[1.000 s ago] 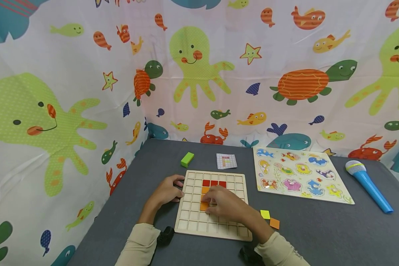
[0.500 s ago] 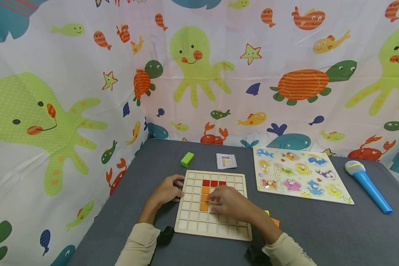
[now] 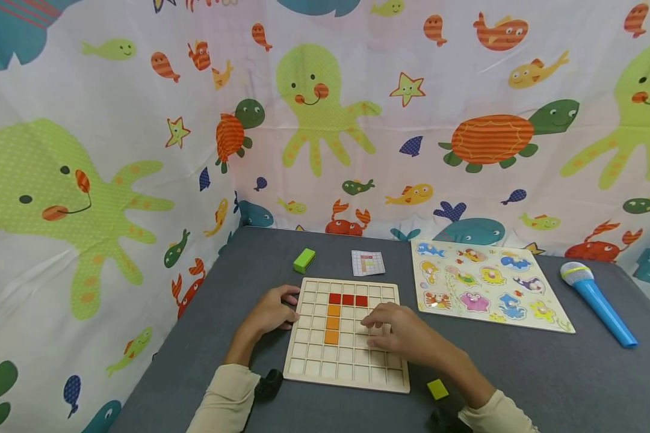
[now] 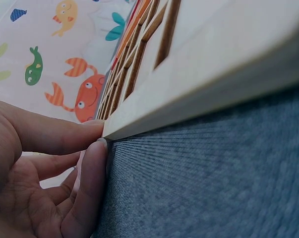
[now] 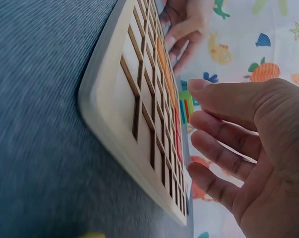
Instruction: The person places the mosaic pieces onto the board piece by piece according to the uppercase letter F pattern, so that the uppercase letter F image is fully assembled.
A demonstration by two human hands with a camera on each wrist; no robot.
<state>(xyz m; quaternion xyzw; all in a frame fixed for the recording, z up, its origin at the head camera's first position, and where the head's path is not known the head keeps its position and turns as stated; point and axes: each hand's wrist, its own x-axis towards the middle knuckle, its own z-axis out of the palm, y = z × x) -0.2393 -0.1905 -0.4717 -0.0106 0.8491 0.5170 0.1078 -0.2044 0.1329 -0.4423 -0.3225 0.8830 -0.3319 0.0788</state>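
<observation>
A wooden grid board (image 3: pixel 352 376) lies on the table, with three red tiles (image 3: pixel 348 299) in a row and three orange tiles (image 3: pixel 332 323) in a column below the row's left end. At the board's left edge, my left hand (image 3: pixel 269 310) pinches the rim between thumb and finger, as the left wrist view shows close up. My right hand (image 3: pixel 401 334) hovers over the right side of the board. In the right wrist view its thumb and fingers are apart, loosely bent, with nothing between them. A yellow tile (image 3: pixel 437 389) lies near my right forearm.
Behind the board are a green block (image 3: pixel 304 261) and a small pattern card (image 3: pixel 368 263). A sea-animal puzzle board (image 3: pixel 495 287) and a blue toy microphone (image 3: pixel 601 307) lie to the right. A printed sea-animal curtain (image 3: pixel 325 120) closes off the back and left.
My right hand has let go over the orange column and moved right, uncovering it. Its forearm now hides the loose orange tile beside the yellow one. My left hand has stayed put.
</observation>
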